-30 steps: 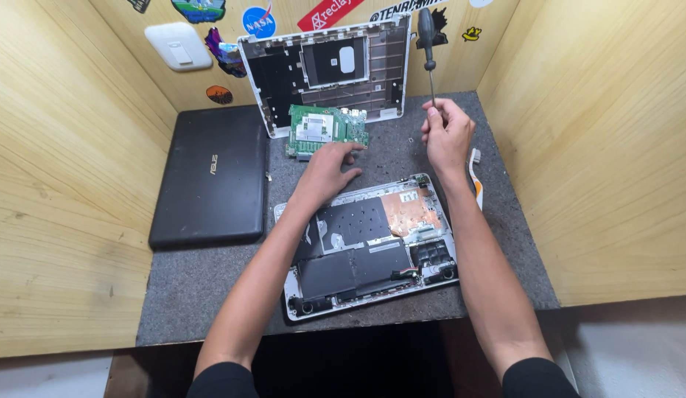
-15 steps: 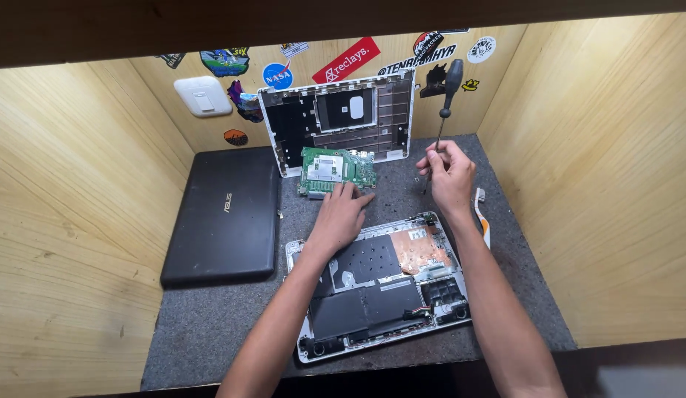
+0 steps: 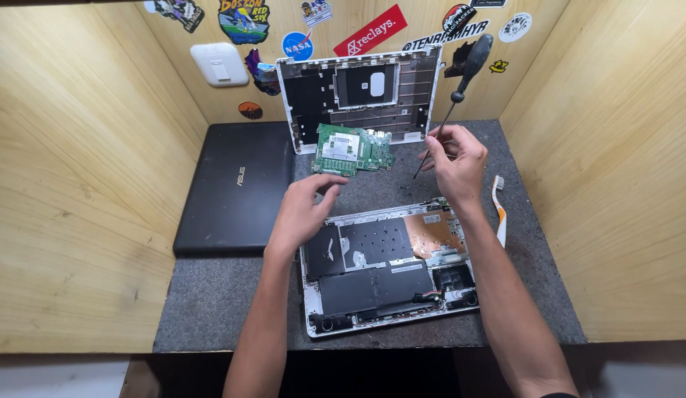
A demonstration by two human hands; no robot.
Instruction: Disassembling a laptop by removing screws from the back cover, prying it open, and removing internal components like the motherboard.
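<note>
An opened white laptop base [image 3: 391, 274] lies on the grey mat, its black battery and copper-coloured shield exposed. My left hand [image 3: 302, 210] rests at its upper left corner, fingers loosely curled, holding nothing that I can see. My right hand [image 3: 455, 163] is above the base's upper right corner and grips a screwdriver [image 3: 461, 81] by its thin shaft, black handle pointing up and away. A green circuit board [image 3: 352, 149] lies on the mat just beyond my left hand.
A white bottom cover [image 3: 360, 94] leans against the back wall. A closed black laptop [image 3: 236, 191] lies at the left. A white and orange ribbon cable [image 3: 499, 210] lies right of the base. Wooden walls close in three sides.
The view has tilted so the scene sits lower in frame. My left hand has drawn back slightly from the green board towards the base's corner. The right hand still holds the screwdriver.
</note>
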